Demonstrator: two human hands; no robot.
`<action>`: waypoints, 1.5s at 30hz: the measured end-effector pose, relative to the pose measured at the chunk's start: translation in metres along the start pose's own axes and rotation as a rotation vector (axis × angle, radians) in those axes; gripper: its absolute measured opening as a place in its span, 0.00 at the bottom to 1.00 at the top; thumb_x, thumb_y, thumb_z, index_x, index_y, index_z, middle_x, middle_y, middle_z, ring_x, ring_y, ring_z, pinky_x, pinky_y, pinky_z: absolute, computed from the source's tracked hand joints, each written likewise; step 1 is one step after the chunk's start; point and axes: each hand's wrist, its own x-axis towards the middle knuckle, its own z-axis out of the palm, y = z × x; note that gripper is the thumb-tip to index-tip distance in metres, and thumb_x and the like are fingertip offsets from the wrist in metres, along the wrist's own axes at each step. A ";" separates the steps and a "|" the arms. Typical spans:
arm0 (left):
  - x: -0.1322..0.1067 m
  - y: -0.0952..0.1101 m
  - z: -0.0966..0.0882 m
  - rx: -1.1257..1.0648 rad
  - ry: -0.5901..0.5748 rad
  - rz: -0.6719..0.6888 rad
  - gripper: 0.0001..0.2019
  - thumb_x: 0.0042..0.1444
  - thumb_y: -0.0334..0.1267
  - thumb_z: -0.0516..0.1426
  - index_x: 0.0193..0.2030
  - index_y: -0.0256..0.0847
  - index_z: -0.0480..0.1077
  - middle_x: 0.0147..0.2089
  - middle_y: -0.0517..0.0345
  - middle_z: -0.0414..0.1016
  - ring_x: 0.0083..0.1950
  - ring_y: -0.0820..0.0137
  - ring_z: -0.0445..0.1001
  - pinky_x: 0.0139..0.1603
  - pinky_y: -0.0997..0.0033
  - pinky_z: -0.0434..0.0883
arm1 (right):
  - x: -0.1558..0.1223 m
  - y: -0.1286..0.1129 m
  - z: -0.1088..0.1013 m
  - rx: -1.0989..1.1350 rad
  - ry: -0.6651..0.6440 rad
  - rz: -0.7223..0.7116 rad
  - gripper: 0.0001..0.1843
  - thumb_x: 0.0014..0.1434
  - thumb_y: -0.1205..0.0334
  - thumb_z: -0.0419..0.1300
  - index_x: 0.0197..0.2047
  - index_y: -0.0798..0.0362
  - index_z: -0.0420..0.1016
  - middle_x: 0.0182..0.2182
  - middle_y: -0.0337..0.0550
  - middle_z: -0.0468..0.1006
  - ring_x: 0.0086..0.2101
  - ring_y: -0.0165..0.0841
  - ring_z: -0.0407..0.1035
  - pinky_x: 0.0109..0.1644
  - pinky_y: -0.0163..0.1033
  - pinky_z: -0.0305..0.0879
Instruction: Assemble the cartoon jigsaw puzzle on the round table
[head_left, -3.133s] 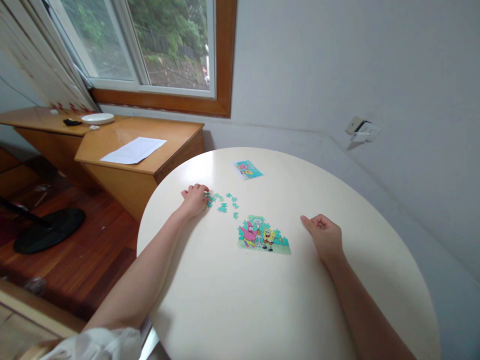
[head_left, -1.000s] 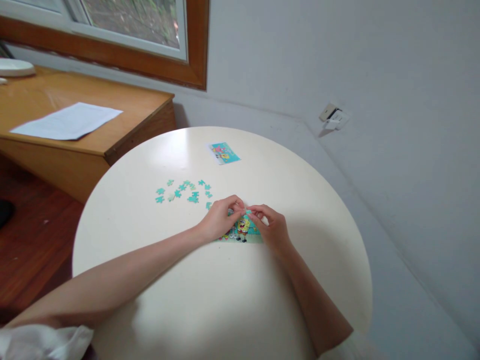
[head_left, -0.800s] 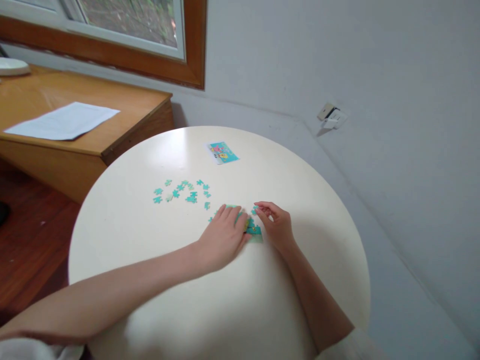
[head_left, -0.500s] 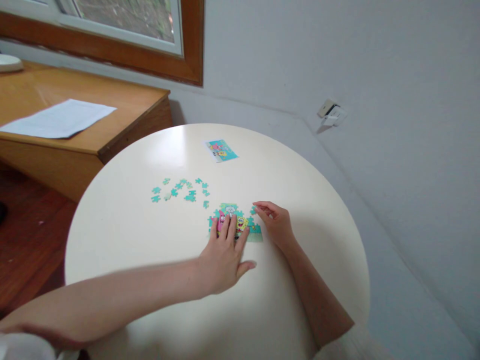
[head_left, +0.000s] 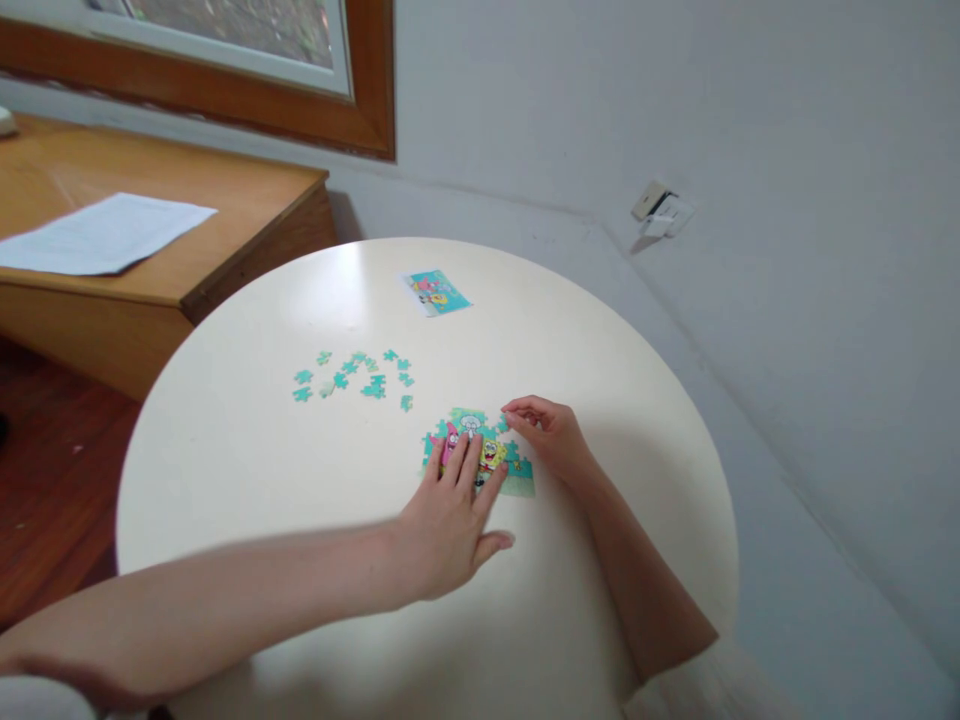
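Note:
A partly joined jigsaw puzzle (head_left: pixel 517 482) with cartoon figures on a teal ground lies on the round white table (head_left: pixel 315 480). My left hand (head_left: pixel 446 525) rests flat on it, fingers spread over the figures and covering part of them. At the puzzle's upper right edge, my right hand (head_left: pixel 551 432) pinches a small teal puzzle piece (head_left: pixel 503 425) between thumb and forefinger. That piece is close beside the joined part; whether it touches I cannot tell.
Several loose teal puzzle pieces (head_left: pixel 341 380) are scattered left of the puzzle. Farther back lies a small picture card (head_left: pixel 437 293) with the same figures. A wooden desk (head_left: pixel 255 215) with a paper sheet (head_left: pixel 105 232) stands at left, and a wall socket (head_left: pixel 660 212) is at right.
My right hand has brought the pinched piece slightly left, nearer the joined part. The puzzle has turned a little under my left hand. The whole view has shifted slightly.

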 end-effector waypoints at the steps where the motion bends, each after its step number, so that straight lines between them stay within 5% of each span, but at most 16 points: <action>1: 0.000 0.000 0.000 0.002 -0.001 -0.001 0.33 0.59 0.57 0.42 0.65 0.37 0.53 0.65 0.31 0.51 0.66 0.45 0.48 0.61 0.41 0.49 | 0.000 0.001 -0.001 0.005 -0.005 0.005 0.11 0.48 0.55 0.60 0.30 0.55 0.75 0.23 0.41 0.77 0.24 0.29 0.68 0.28 0.34 0.62; 19: 0.001 0.000 -0.004 0.009 -0.025 0.005 0.33 0.59 0.57 0.42 0.64 0.37 0.55 0.64 0.31 0.53 0.66 0.45 0.50 0.60 0.41 0.50 | -0.003 -0.001 -0.001 -0.127 -0.121 -0.078 0.06 0.50 0.61 0.58 0.29 0.54 0.75 0.24 0.38 0.76 0.27 0.29 0.68 0.33 0.35 0.63; 45: 0.001 0.000 -0.006 -0.002 -0.047 0.004 0.33 0.59 0.56 0.43 0.65 0.36 0.54 0.65 0.29 0.51 0.66 0.44 0.48 0.60 0.39 0.51 | -0.001 0.010 0.002 -0.239 -0.086 -0.195 0.02 0.50 0.66 0.59 0.29 0.52 0.73 0.26 0.39 0.74 0.29 0.30 0.67 0.37 0.38 0.63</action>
